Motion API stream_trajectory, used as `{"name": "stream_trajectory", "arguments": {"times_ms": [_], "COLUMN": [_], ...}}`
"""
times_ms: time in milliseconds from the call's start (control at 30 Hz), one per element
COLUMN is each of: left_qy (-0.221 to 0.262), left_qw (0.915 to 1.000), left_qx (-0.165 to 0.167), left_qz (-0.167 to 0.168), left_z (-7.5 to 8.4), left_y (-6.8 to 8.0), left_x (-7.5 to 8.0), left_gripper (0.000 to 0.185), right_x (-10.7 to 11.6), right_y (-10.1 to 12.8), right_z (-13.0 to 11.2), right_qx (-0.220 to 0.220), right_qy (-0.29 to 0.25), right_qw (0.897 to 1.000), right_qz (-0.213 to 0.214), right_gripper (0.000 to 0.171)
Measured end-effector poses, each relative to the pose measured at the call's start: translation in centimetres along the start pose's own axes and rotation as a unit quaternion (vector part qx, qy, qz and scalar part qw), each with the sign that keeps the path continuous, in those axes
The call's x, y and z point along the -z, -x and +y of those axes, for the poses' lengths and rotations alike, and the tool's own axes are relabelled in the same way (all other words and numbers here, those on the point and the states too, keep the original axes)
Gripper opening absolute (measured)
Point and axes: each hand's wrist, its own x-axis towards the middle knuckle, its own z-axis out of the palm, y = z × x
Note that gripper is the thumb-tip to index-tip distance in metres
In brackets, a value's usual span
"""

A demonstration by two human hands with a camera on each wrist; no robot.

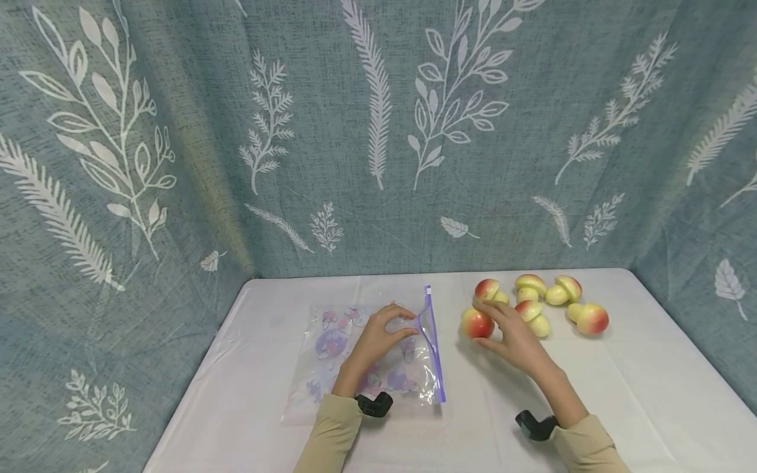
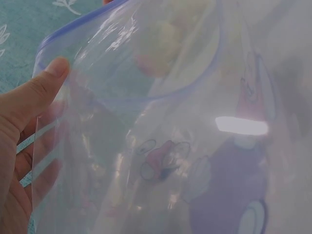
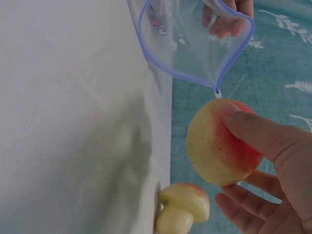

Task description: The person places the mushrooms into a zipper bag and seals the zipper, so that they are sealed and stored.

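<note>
My left hand (image 1: pixel 381 335) pinches the upper layer of a clear zip bag (image 1: pixel 322 401) near its purple-edged mouth. In the left wrist view the thumb (image 2: pixel 46 80) lies on the outside of the film and the other fingers show through it. The mouth gapes toward the right. My right hand (image 1: pixel 511 332) grips a red-and-yellow toy mushroom (image 1: pixel 476 323) between thumb and fingers, to the right of the bag. Its rounded, speckled cap (image 3: pixel 214 146) faces the right wrist camera, and the stem is hidden. The purple zip edge (image 3: pixel 187 77) with its white slider shows beyond it.
Several more toy mushrooms lie at the table's right rear, among them one (image 1: pixel 591 319) on the outer right and one (image 1: pixel 530 286) at the back. A white cloth covers the table (image 1: pixel 236 368). A patterned blue-green curtain (image 1: pixel 367 131) hangs behind and at both sides.
</note>
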Motion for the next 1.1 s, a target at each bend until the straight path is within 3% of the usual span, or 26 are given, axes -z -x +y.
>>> {"name": "stream_trajectory", "arguments": {"times_ms": [467,1100], "left_qy": [-0.005,-0.001], "left_qw": [0.9999,0.9998], "left_qx": [-0.014,-0.021], "left_qz": [0.003,-0.001], "left_z": [-0.04,0.03], "left_y": [0.12,0.54], "left_x": [-0.14,-0.19], "left_gripper": [0.032,0.029], "right_x": [-0.15,-0.61], "right_y": [-0.30,0.33], "right_z": [-0.60,-0.71], "right_qx": [-0.020,-0.008], "right_qy": [-0.025,-0.035], "right_qw": [0.999,0.999], "right_qz": [0.000,0.003], "right_gripper": [0.062,0.063]}}
